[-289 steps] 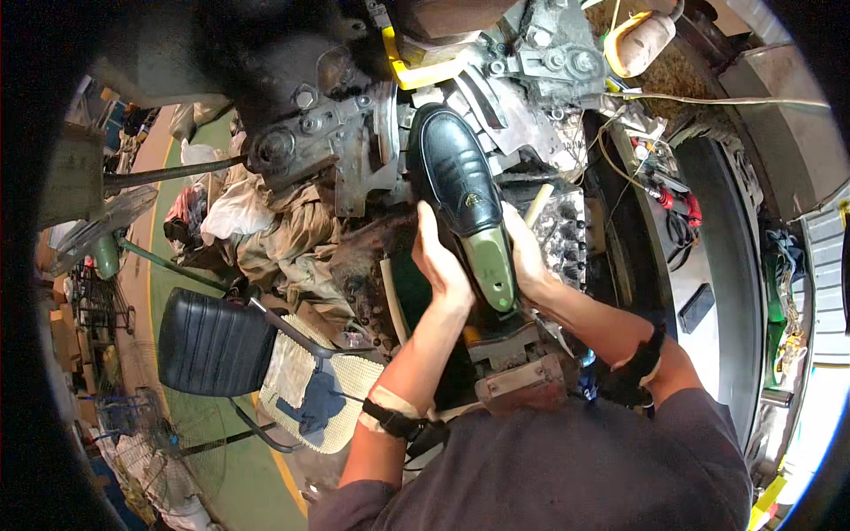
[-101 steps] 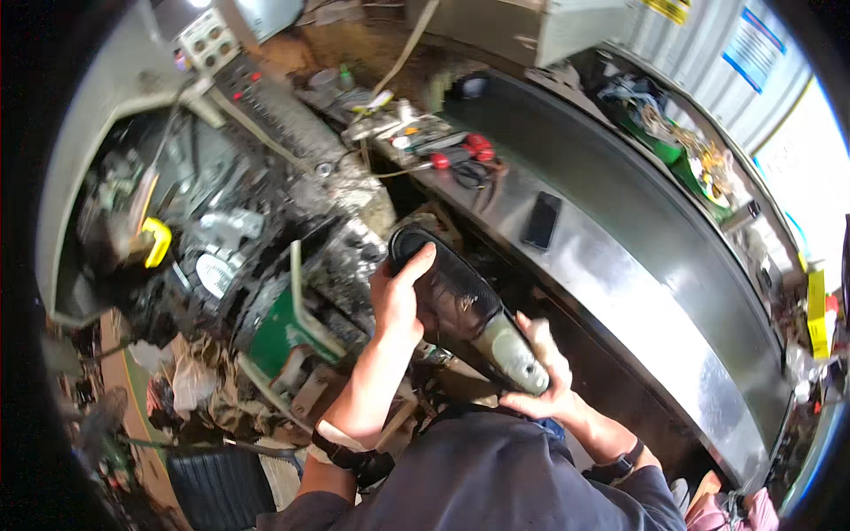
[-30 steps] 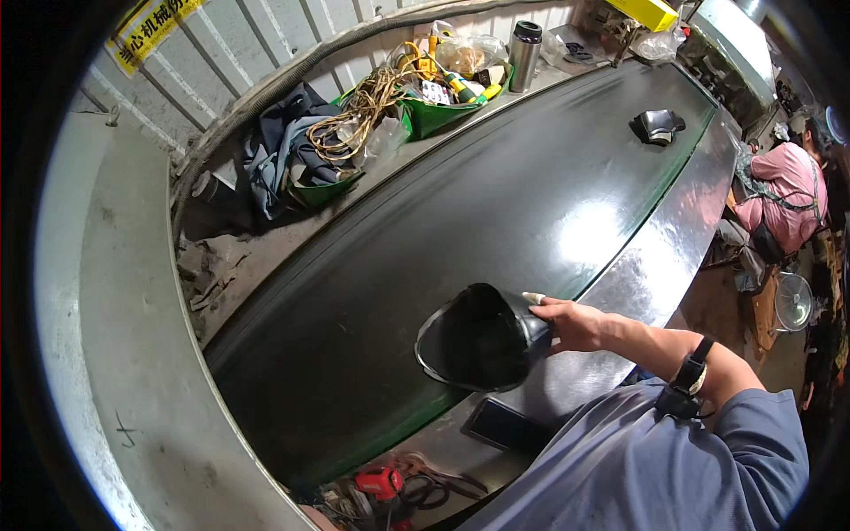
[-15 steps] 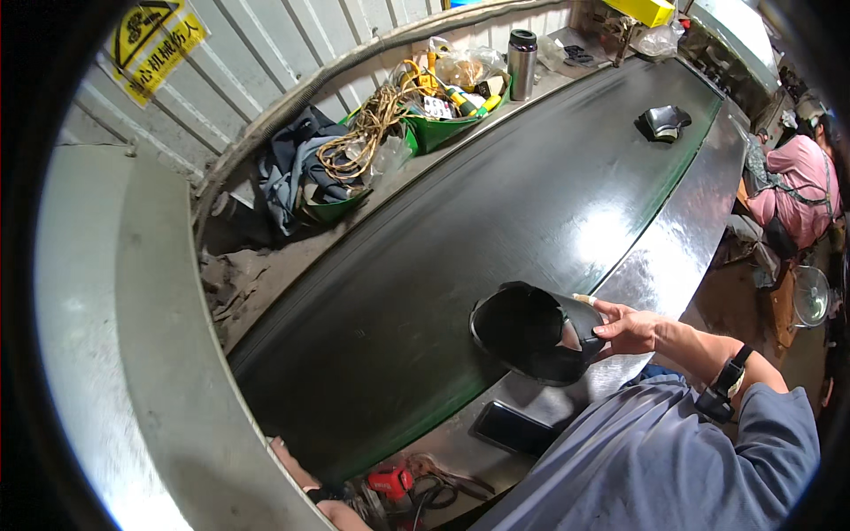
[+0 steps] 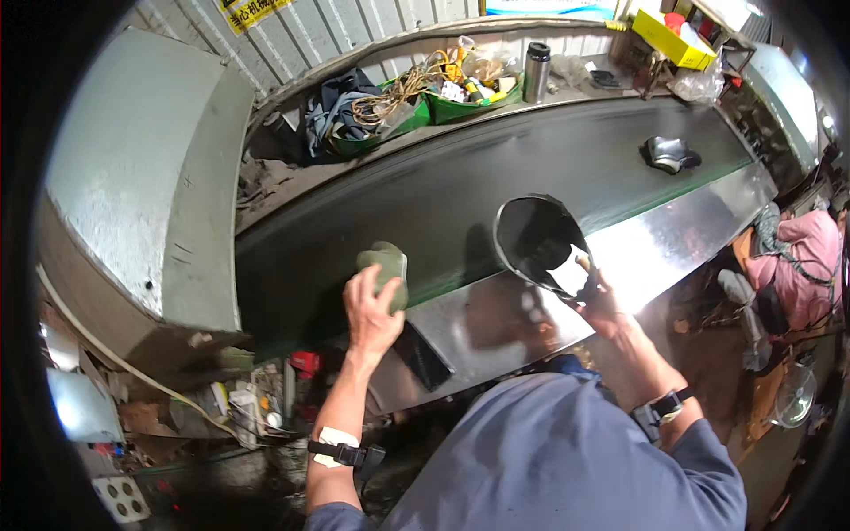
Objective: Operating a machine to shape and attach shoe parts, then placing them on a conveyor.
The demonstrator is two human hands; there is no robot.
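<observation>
Gripping an olive-green rounded piece, possibly a shoe last, in the left hand, left of centre in the frame, with fingers bent over its near end. Probably taking it from this side because of its nearness to the left arm. Cannot tell, through the blur, whether resting it on the dark belt or hovering just above.

Holding a black hollow shoe piece in the right hand, right of centre, with fingers closed on its lower right edge. Perhaps pinching only the wall to leave the hollow free, with the opening turned toward the camera and a pale patch showing inside. Raising it above the seam between belt and metal surface.

Having a dark phone flat on the metal surface, just below and right of the left hand. Leaving a glossy black piece alone on the belt at upper right, well apart from either hand. Facing a green tray and a steel flask along the far ledge, apparently set there clear of the belt.
</observation>
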